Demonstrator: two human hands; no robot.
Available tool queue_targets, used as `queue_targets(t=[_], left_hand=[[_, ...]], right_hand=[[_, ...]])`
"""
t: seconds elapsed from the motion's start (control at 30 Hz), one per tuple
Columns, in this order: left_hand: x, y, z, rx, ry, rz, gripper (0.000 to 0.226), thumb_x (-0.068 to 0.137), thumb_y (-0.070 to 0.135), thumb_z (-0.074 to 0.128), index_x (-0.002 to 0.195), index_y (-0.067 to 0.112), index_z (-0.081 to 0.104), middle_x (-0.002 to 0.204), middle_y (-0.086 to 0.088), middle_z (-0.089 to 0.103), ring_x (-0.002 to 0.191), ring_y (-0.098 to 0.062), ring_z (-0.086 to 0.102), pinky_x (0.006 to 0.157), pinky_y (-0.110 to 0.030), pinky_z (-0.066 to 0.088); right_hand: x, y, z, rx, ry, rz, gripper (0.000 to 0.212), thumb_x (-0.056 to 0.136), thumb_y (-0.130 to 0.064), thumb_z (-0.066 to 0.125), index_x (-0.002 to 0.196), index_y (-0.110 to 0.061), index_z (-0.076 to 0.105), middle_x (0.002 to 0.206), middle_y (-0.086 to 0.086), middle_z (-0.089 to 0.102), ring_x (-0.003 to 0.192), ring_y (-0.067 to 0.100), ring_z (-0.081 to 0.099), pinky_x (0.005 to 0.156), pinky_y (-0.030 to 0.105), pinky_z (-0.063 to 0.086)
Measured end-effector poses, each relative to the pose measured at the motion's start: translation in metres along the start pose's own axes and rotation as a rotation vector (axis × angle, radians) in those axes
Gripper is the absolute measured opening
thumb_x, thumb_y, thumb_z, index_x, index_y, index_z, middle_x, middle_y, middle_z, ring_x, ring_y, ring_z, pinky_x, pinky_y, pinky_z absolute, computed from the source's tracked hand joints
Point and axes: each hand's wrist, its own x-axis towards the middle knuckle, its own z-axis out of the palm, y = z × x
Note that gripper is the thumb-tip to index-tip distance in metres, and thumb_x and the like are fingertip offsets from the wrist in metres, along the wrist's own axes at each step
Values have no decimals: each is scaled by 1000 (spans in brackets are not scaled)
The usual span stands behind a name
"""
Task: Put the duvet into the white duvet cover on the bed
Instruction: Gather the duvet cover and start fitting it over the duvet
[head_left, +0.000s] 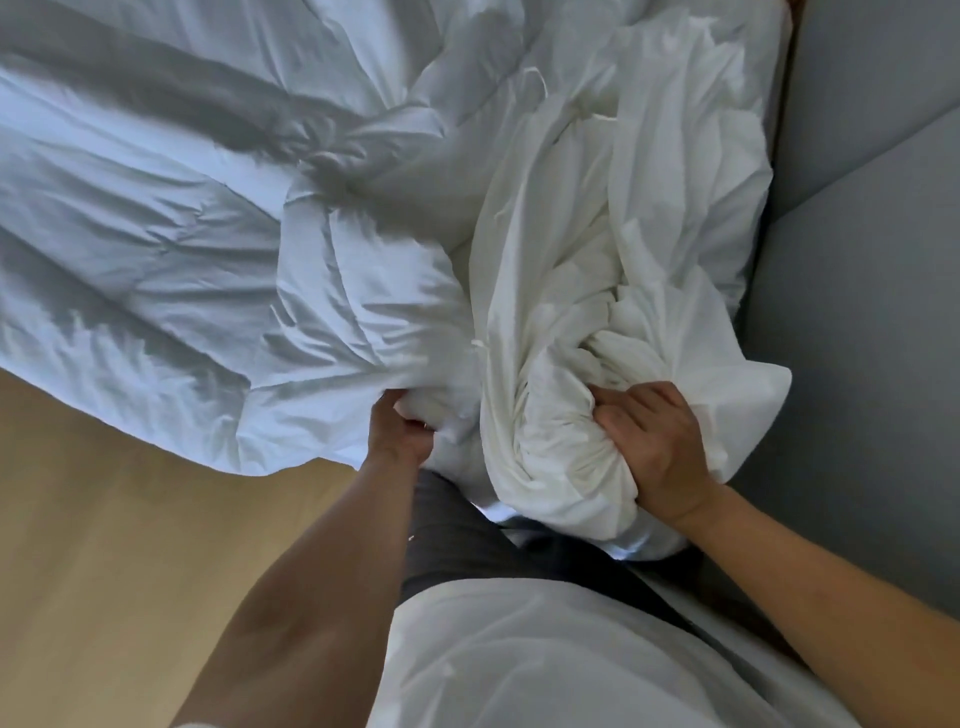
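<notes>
**quiltnoob:** Why is each hand on a different bit of fabric?

**bedhead:** The left hand (402, 431) has its fingers (410, 422) curled tight into a corner of the duvet (182, 234), at the near edge of the bed where it hangs over the wooden floor (104, 519). The right hand (654, 447) is clamped round a gathered wad of the white duvet cover (571, 312), which is bunched along the bed's right edge beside a grey padded surface (857, 312) (bed frame or sofa, can't tell). My guess is the cover's scrunched so the corner can go straight in, no fishing down a long sleeve. The duvet lies outside the cover, so it's early days.
</notes>
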Motion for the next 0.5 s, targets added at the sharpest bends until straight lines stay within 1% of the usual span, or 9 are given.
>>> queue_targets(t=[0.03, 0.07, 0.1, 0.13, 0.23, 0.3, 0.4, 0.43, 0.5], left_hand=[[-5, 2, 2, -11, -41, -6, 18, 84, 24, 73, 100, 18, 71, 92, -3, 71, 85, -23, 67, 80, -32, 57], [-11, 5, 4, 26, -94, -20, 29, 80, 33, 77, 106, 20, 73, 98, -4, 74, 92, -26, 69, 85, -38, 57], [-21, 11, 5, 100, -154, -32, 40, 79, 38, 78, 114, 21, 72, 107, -6, 74, 99, -29, 69, 85, -42, 57], [-30, 16, 5, 174, -204, -27, 44, 80, 37, 78, 120, 20, 70, 114, -8, 73, 103, -30, 68, 82, -43, 57], [-61, 46, 11, 310, -272, 27, 36, 84, 15, 73, 120, 12, 68, 117, -13, 68, 106, -31, 65, 77, -44, 58], [-90, 73, 30, 320, -391, 68, 37, 82, 9, 71, 119, 7, 69, 116, -15, 70, 110, -33, 65, 77, -47, 59], [-134, 110, 75, 367, -608, 182, 49, 81, 3, 73, 129, 10, 64, 127, -13, 69, 117, -33, 66, 86, -60, 56], [-147, 116, 93, 426, -627, 239, 51, 80, 0, 75, 128, 12, 65, 127, -11, 69, 117, -32, 66, 87, -60, 56], [-171, 113, 126, 574, -593, 350, 54, 75, -5, 80, 123, 15, 66, 118, -6, 73, 111, -28, 69, 82, -55, 60]], right_hand=[[0, -3, 1, 0, -6, -2, 10, 90, -5, 67, 93, -9, 58, 102, 11, 75, 69, 28, 63, 69, 39, 49], [0, -6, 2, -1, -10, 0, 9, 90, -5, 67, 92, -9, 59, 101, 11, 75, 69, 28, 64, 69, 40, 49], [2, -8, 2, -2, -14, 3, 9, 90, -4, 67, 91, -8, 60, 101, 11, 75, 68, 28, 64, 69, 40, 49], [4, -10, 2, -5, -16, 9, 9, 90, -4, 67, 91, -9, 59, 101, 11, 75, 68, 28, 64, 69, 40, 50], [11, -18, -1, -20, -28, 21, 8, 90, -3, 66, 90, -8, 60, 103, 11, 75, 67, 29, 63, 69, 40, 50], [19, -26, -4, -29, -42, 20, 5, 89, -3, 66, 86, -6, 66, 103, 12, 75, 67, 29, 64, 69, 40, 51], [32, -40, -6, -32, -67, -13, 22, 99, -10, 55, 83, -7, 71, 106, 11, 75, 71, 28, 67, 71, 40, 53], [38, -44, -7, -37, -69, -17, 27, 101, -12, 51, 83, -8, 72, 107, 10, 75, 73, 27, 67, 73, 39, 53], [51, -55, -9, -47, -68, -9, 27, 101, -15, 52, 85, -9, 72, 109, 9, 75, 74, 27, 66, 76, 38, 50]])
